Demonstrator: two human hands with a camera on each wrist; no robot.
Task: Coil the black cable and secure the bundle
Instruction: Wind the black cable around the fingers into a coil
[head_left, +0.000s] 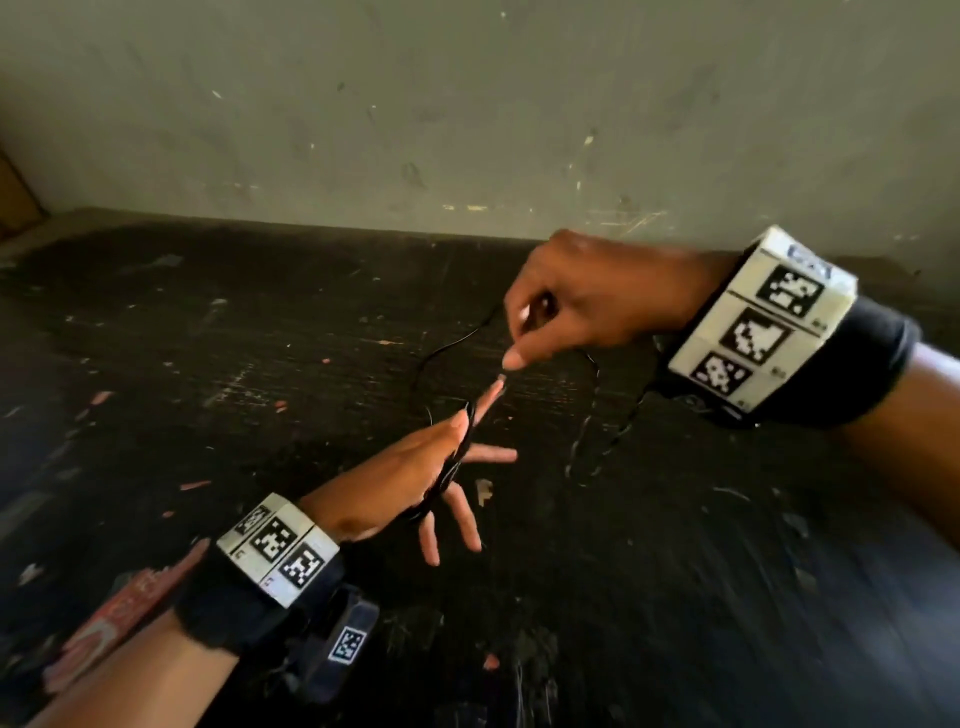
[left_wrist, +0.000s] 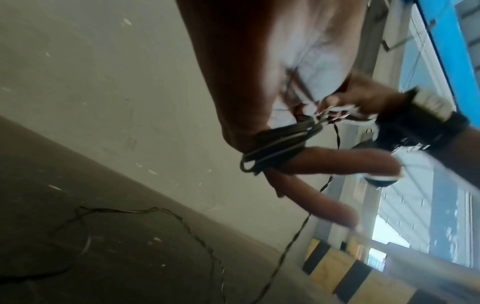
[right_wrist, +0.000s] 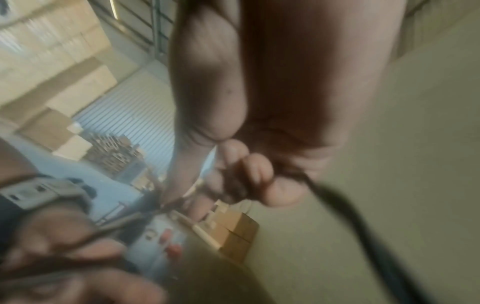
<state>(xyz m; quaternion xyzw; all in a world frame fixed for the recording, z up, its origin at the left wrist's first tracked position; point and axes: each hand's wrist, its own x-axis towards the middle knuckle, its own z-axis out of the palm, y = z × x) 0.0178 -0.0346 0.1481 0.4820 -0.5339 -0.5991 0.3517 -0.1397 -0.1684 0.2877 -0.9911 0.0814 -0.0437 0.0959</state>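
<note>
Several turns of the thin black cable (head_left: 451, 470) are wound across my left hand (head_left: 485, 457), whose fingers are spread straight above the dark table. The left wrist view shows the turns (left_wrist: 275, 146) bundled at the base of the fingers. From there a strand loops up (head_left: 436, 358) to my right hand (head_left: 519, 335), which hangs higher and to the right and pinches the cable between curled fingers. Beyond the right hand (right_wrist: 249, 174) the cable trails down (right_wrist: 345, 211), and its loose remainder (head_left: 597, 441) lies in curves on the table (left_wrist: 182, 222).
The black tabletop (head_left: 260, 364) is scuffed and dotted with small scraps. A stained grey wall (head_left: 467, 104) rises right behind it. A red printed packet (head_left: 119, 618) lies at the near left edge under my left forearm. Cardboard boxes (right_wrist: 233, 232) show in the right wrist view.
</note>
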